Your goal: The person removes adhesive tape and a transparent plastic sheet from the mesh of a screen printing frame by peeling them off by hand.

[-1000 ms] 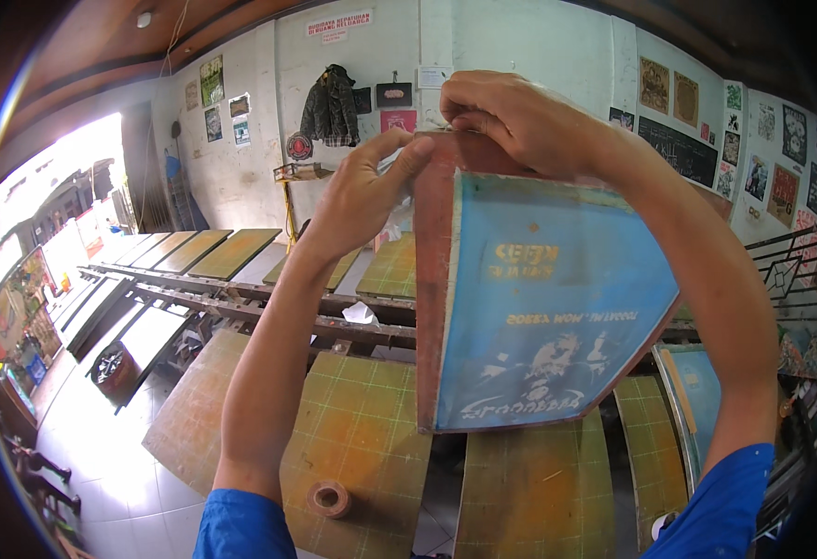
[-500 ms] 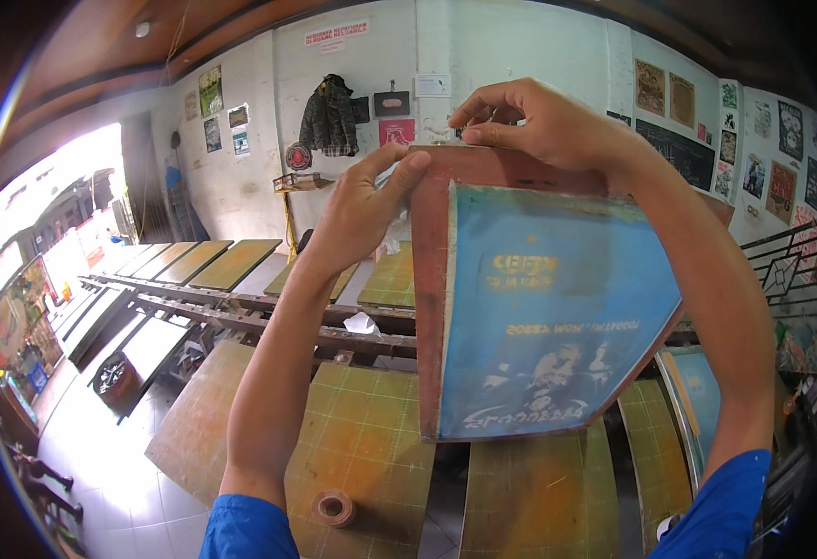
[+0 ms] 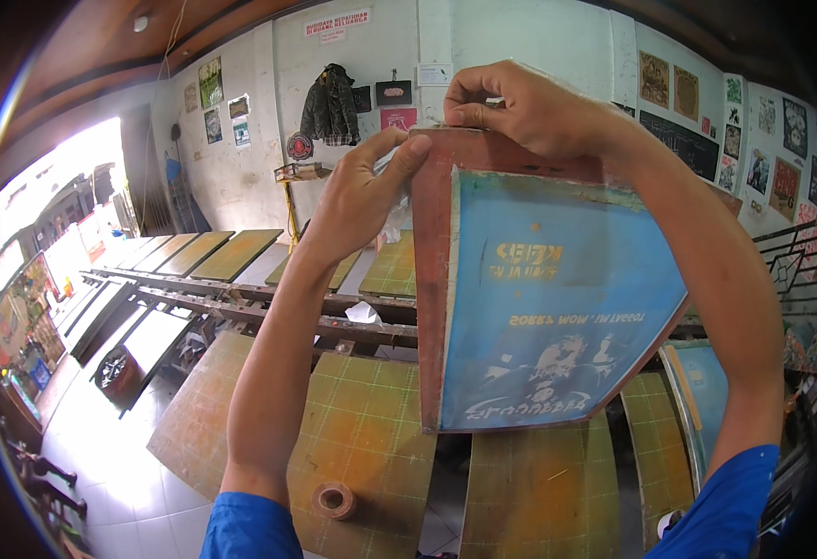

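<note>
A screen-printing frame (image 3: 430, 279) of reddish-brown wood stands tilted up in front of me. Its blue mesh (image 3: 567, 247) carries pale lettering and a figure design, which reads reversed. My left hand (image 3: 357, 200) is closed round the upper left corner, thumb on the near face. Along the top edge, my right hand (image 3: 534, 112) is bent over with thumb and fingertips pinched together near that same corner. Whatever sits between those fingertips is too small to make out. My right wrist and forearm cross in front of the frame's upper right part.
Below are several greenish-brown printing boards (image 3: 362, 438) with grid lines. A tape roll (image 3: 334, 501) lies on one. Another blue screen (image 3: 702, 387) leans at the right. Metal rails (image 3: 268, 312) run behind the frame, and a dark bucket (image 3: 116, 370) stands at the left.
The frame and both hands have risen slightly in view. My right fingers have drawn closer together at the top edge, while my left hand keeps its hold on the corner.
</note>
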`<state>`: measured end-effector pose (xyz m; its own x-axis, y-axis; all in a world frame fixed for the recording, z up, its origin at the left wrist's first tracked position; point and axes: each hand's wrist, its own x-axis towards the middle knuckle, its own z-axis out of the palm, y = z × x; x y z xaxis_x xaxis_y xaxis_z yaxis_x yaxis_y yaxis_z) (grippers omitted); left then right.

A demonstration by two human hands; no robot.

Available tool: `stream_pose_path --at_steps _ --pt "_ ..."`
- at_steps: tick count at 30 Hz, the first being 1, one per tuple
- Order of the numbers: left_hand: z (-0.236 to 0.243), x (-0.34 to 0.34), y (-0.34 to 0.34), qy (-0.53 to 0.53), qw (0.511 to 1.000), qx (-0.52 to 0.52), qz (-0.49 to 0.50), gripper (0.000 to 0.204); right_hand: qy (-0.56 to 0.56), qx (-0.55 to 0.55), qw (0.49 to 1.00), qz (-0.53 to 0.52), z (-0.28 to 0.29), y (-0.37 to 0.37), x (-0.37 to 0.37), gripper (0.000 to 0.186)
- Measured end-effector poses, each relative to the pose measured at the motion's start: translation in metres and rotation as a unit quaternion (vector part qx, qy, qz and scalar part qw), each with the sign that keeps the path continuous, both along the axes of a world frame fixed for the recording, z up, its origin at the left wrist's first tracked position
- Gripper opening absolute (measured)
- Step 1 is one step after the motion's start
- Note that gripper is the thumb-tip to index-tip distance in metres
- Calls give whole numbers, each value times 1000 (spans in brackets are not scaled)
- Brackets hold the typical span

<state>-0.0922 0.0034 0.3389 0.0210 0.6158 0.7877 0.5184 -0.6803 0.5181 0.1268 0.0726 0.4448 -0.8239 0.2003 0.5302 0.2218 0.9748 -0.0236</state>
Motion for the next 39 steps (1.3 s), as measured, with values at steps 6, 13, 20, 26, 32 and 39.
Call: stream_pose_path --at_steps 6,13,20,26,32,39 --pt "0 -3 -1 2 1000 -1 9 54 18 15 999 -44 -7 -11 0 35" --pt "0 -2 -1 12 1000 6 17 57 45 38 997 -46 -13 -17 5 30" --pt "0 -6 7 -1 999 -7 41 54 141 37 989 -3 -14 -7 7 31" --pt "-9 -40 31 -24 996 80 9 58 214 -99 971 -26 9 3 56 35" --pt "-2 -20 42 8 999 34 -16 53 113 -28 992 -56 7 4 34 51" --pt "1 -14 39 7 1000 24 -13 52 30 -66 996 -47 8 16 1 45"
